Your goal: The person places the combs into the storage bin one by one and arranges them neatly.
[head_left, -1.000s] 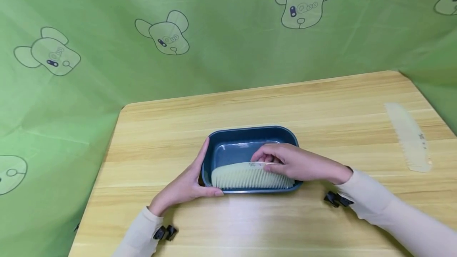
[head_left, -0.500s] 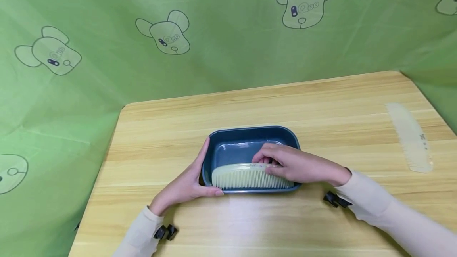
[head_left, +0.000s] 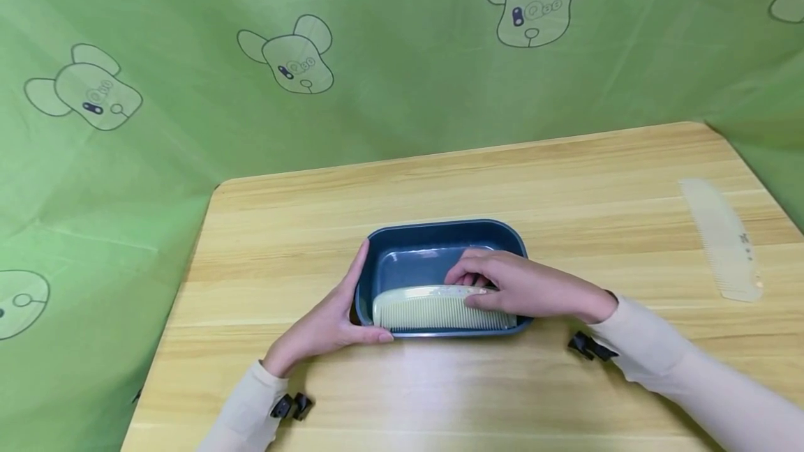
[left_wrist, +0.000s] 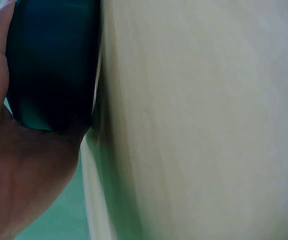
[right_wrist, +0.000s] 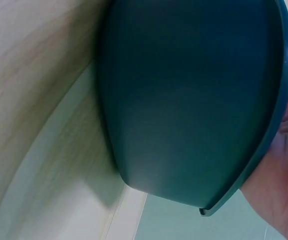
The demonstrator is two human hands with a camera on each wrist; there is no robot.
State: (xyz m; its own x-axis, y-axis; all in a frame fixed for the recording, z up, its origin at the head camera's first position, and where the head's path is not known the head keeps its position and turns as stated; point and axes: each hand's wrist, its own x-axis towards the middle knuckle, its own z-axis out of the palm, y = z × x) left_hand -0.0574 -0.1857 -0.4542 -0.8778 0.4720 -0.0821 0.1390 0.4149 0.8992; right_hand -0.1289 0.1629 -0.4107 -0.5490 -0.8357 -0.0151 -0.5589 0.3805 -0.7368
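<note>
A deep blue rectangular plastic box (head_left: 442, 224) sits at the middle of the wooden table. Inside it, along the near wall, a pale translucent comb (head_left: 414, 309) stands on its teeth with its curved back up. My right hand (head_left: 511, 284) reaches over the box's right end and pinches the comb's back between thumb and fingers. My left hand (head_left: 329, 319) rests against the box's left end, index finger straight along the side and thumb along the near rim. Its other fingers are hidden. In the right wrist view the box wall (right_wrist: 183, 100) covers the comb and fingertips.
A second pale comb (head_left: 722, 243) lies flat near the table's right edge. The wood-grain table (head_left: 301, 229) has rounded far corners. Green cloth (head_left: 402, 75) with mouse-like drawings hangs behind and at the sides.
Within the box, the comb has tilted very slightly in my right hand's pinch, with the hand shifting a touch. My left hand and the box stay in place.
</note>
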